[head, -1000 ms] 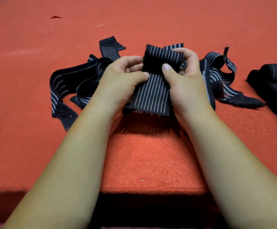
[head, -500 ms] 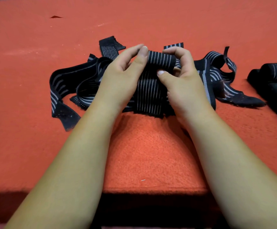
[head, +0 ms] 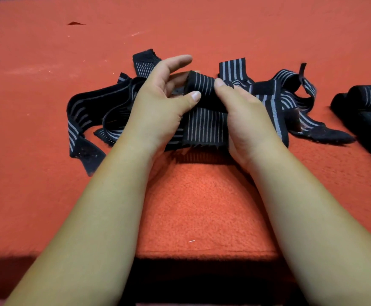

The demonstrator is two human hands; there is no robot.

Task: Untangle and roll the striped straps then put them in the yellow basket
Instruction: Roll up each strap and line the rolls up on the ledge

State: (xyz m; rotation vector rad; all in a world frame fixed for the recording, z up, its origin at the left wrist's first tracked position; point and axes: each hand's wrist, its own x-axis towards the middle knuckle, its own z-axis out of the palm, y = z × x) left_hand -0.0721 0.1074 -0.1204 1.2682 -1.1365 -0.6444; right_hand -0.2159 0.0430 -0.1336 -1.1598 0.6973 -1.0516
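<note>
Mid-table, left hand (head: 158, 102): thumb pressed on the near face of the small roll, other fingers behind it, index finger straight and lifted clear.
Right hand (head: 246, 111): thumb tip against the roll's right end. The fingers are hidden behind the roll and seem to pinch it from the far side.
Striped strap (head: 204, 127): its far end is wound into a tight roll (head: 201, 85) held between both hands. The flat tail runs toward the table's (head: 202, 206) front edge, its cut end lying on the cloth.
Handling: probably light, soft and stretchy, and likely to spring open if let go. It is best held at both ends of the roll, thumbs in front, keeping the edges even.
Loose straps (head: 87, 111): tangled on either side of the hands, touching the held one.
Rolled straps (head: 368, 102): at the right edge.
Yellow basket: not in view.
Change: half a second ago the left fingers lay over the roll. They have since opened, and the roll is thicker than the single fold of a second ago.
</note>
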